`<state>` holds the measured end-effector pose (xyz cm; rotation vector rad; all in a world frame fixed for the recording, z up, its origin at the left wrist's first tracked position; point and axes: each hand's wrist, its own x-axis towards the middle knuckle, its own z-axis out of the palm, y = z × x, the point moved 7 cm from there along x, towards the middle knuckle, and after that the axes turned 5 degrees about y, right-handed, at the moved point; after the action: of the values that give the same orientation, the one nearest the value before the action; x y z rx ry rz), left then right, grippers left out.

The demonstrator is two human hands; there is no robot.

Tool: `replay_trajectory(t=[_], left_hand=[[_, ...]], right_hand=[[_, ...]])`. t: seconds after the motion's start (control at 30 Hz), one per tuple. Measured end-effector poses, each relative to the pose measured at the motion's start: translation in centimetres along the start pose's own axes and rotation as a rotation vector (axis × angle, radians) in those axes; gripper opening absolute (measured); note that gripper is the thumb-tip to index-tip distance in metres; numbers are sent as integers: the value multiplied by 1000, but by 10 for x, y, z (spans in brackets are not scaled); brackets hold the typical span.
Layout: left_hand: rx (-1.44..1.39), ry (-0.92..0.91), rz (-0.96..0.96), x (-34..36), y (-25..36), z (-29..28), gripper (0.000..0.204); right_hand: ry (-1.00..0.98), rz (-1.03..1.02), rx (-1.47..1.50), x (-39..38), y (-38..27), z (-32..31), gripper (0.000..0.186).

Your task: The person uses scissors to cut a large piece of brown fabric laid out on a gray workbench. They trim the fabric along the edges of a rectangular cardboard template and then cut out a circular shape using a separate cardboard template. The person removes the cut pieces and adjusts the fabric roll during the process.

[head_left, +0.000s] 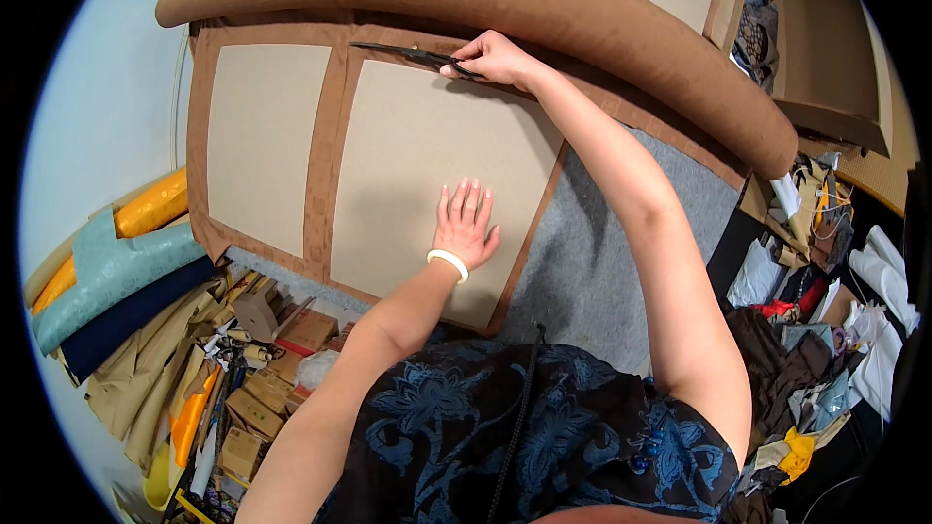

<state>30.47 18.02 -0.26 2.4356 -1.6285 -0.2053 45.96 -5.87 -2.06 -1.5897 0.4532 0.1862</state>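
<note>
My left hand point(466, 226) lies flat, fingers spread, on a large beige board point(408, 160). The board rests on brown fabric point(322, 150), which shows as a border around it. My right hand point(493, 60) grips a pair of black scissors point(403, 53) near the board's far edge. Their long blades point left along the fabric strip between the board and a thick brown fabric roll point(466, 0). A second, narrower beige board point(267, 131) lies on the fabric to the left.
Grey felt point(592, 233) covers the table to the right. Rolled materials point(126, 262) lean at the left, above cardboard boxes point(257, 417). Piled scraps and bags point(806, 330) crowd the right side. An open cardboard box point(825, 49) stands at the far right.
</note>
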Motion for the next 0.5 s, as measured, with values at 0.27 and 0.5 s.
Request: replay_trajectory(t=[0.27, 0.5], left_hand=[[-6, -4, -5, 1, 0, 1, 66], [-11, -14, -12, -1, -1, 3, 65]], right_hand=[[10, -22, 4, -3, -13, 2, 35], [33, -21, -56, -1, -13, 0, 35]])
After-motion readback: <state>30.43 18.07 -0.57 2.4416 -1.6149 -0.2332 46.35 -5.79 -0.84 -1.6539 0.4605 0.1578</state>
